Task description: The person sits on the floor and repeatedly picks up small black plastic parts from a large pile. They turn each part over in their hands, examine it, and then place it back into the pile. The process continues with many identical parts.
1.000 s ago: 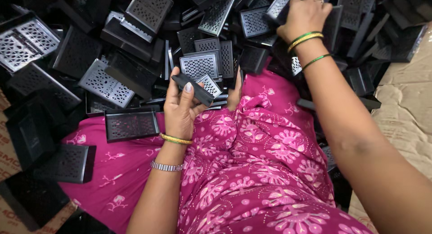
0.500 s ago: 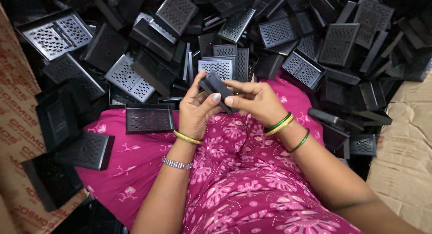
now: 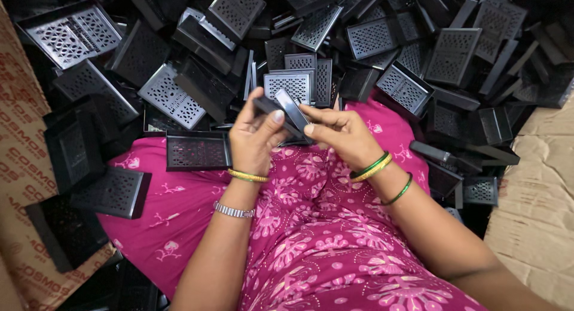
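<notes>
Fingers of both hands close on one small black plastic part (image 3: 286, 115), held above a lap draped in pink floral cloth (image 3: 311, 227): the left hand (image 3: 254, 135) pinches its left end, the right hand (image 3: 338, 135) its lower right edge. Its long axis seems to tilt from upper left to lower right, though fingers hide much. Behind lies a heap of black perforated trays (image 3: 371, 36).

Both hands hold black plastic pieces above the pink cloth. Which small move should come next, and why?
Probably press the two black pieces together. The left hand and the right hand both grip them, the pieces already overlap at an angle, and the right fingertips rest on the lower edge, so they look nearly aligned.
</notes>
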{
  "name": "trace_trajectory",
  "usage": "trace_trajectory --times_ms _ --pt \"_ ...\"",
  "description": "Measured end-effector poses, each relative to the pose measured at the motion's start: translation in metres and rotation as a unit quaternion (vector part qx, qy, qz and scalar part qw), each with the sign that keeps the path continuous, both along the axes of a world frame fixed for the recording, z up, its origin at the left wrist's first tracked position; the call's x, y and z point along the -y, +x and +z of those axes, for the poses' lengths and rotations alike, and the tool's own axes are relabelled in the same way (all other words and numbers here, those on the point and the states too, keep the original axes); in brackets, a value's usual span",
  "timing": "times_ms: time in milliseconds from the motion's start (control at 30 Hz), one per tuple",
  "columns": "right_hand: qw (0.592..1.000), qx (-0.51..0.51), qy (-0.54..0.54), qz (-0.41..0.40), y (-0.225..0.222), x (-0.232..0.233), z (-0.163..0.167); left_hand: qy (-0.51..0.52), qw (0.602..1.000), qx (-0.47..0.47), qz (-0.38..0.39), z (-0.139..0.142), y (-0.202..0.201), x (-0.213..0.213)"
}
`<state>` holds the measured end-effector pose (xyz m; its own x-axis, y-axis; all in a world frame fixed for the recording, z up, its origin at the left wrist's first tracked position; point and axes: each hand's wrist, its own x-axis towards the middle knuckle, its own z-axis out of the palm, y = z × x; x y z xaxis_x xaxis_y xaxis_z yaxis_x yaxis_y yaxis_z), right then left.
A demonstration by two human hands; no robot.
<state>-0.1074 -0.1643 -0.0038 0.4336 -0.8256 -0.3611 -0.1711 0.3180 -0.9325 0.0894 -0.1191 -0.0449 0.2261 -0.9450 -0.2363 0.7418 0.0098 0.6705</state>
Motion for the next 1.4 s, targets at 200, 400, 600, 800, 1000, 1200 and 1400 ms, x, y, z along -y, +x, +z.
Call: trace_trajectory --times_ms 200,400,600,800,1000,1200,1400 --pt "0.993 0.081 -0.079 0.044 0.005 -0.002 0.007 -0.053 0.996 0.06 -0.032 -0.002 0.0 -0.002" --pt "0.995 0.017 -0.091 0.021 0.005 -0.001 0.017 -0.014 0.999 0.027 -0.038 0.002 -0.003 -0.001" --pt "0.996 0.03 -0.082 0.02 0.004 -0.005 0.008 -0.001 1.0 -0.011 -0.003 0.004 -0.002 0.001" --pt "0.992 0.065 -0.1 0.043 0.004 0.0 -0.003 -0.009 0.999 0.023 -0.033 -0.003 -0.003 -0.002" --pt "0.987 0.041 -0.143 0.066 0.001 -0.002 -0.005 -0.04 0.992 0.068 -0.097 -0.006 0.0 -0.003" --pt "0.965 0.003 -0.252 0.076 -0.001 -0.013 -0.007 -0.116 0.985 0.006 -0.13 -0.005 -0.004 -0.006" --pt "0.972 0.12 -0.204 -0.008 -0.002 -0.015 -0.001 -0.052 0.992 0.02 -0.117 0.005 -0.012 -0.011"
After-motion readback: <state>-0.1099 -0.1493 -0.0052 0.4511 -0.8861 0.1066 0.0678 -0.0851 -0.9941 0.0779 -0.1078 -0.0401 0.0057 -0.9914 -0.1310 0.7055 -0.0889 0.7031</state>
